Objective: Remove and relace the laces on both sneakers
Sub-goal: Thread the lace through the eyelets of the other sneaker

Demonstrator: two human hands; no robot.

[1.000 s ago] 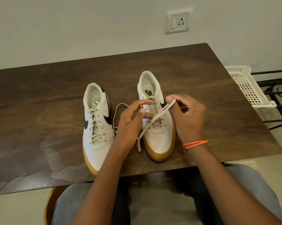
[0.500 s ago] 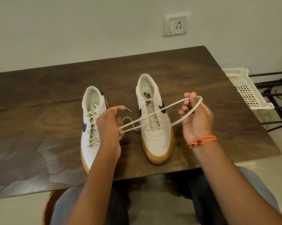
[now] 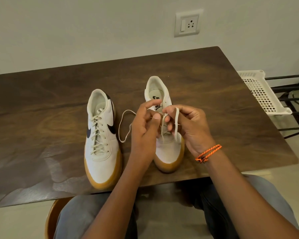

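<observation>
Cream lace is pinched by both hands at frame centre, above the right-hand sneaker. The left hand and right hand nearly touch. The laced sneaker stands centre-left on the wooden table.

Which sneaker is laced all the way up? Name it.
The left sneaker: its lace criss-crosses every eyelet. The right sneaker, under both hands, has its lace loose.
</observation>
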